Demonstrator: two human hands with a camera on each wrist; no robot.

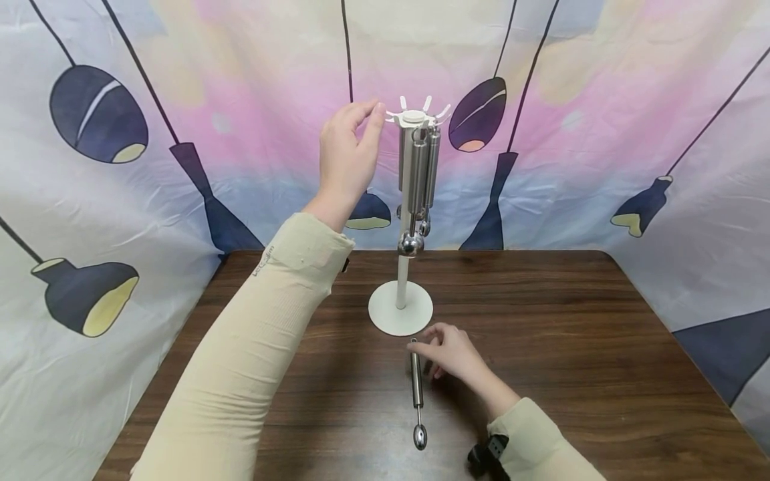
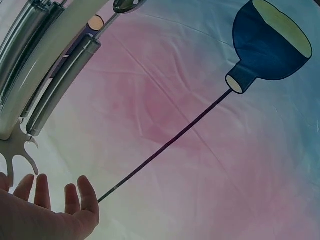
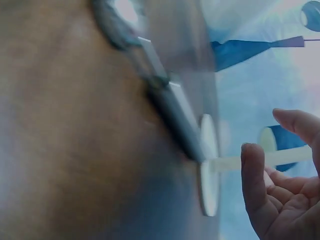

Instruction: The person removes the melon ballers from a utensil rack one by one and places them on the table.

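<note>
A white stand with a round base and a crown of hooks rises at the middle of the brown table. Several steel utensils hang from the hooks. My left hand is raised beside the crown, fingers straight and just short of a hook, holding nothing. The left wrist view has this hand open below the hooks and hanging utensils. One steel utensil lies on the table before the base. My right hand hovers at its handle end with relaxed fingers, and the utensil lies free.
A printed cloth backdrop encloses the table at the back and on both sides. The stand's base sits close to the lying utensil's handle. Bare wood stretches to the right and left of the stand.
</note>
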